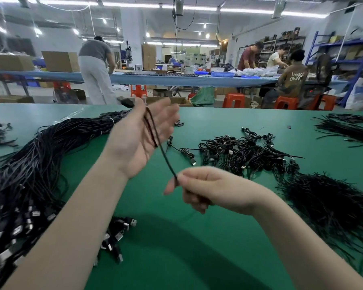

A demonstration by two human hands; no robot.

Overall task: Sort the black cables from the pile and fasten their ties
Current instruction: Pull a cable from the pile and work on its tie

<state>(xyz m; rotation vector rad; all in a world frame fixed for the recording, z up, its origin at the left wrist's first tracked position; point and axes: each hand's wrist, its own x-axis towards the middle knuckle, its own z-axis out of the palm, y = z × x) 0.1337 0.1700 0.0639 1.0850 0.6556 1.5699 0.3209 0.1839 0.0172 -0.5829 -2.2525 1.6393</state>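
One black cable runs taut between my two hands above the green table. My left hand is raised palm up, and the cable loops across its palm, with a black plug end sticking out past the thumb. My right hand pinches the cable's lower end between thumb and fingers. A big bundle of long black cables with USB plugs lies at the left. In the middle of the table sits a pile of small coiled cables.
A heap of thin black ties lies at the right, and more black strands at the far right edge. Behind the table stand red stools, a long blue workbench and several people working.
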